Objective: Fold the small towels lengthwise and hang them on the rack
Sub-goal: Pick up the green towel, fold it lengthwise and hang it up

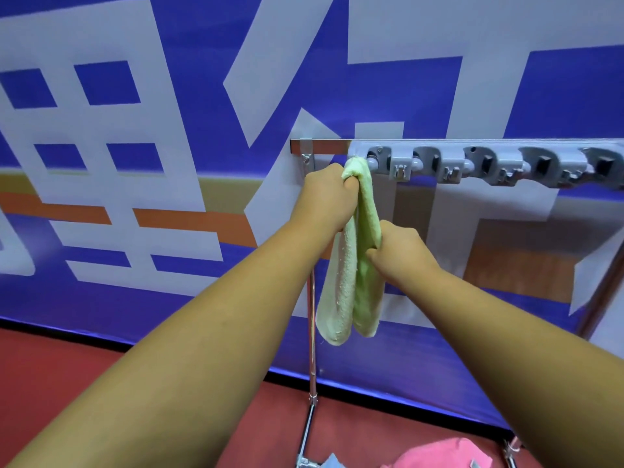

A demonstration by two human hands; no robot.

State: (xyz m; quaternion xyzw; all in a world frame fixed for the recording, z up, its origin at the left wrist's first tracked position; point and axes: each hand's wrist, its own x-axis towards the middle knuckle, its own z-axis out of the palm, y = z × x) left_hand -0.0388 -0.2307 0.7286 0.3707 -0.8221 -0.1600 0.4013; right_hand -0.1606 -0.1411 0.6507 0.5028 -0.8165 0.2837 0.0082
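A light green towel [351, 275], folded into a long narrow strip, hangs doubled over at the left end of the grey clip rack [499, 163]. My left hand [326, 197] grips the towel's top fold right by the first clip. Lower down, my right hand [401, 251] pinches the towel's right-hand layer. Both towel ends dangle side by side below my hands. The rack sits on a chrome bar [329, 147] held up by a chrome stand.
A blue, white and orange banner [135, 163] forms the wall behind the rack. The chrome stand pole [313, 349] runs down to the red floor. A pink cloth [445, 456] and a bluish scrap [332, 462] lie at the stand's base.
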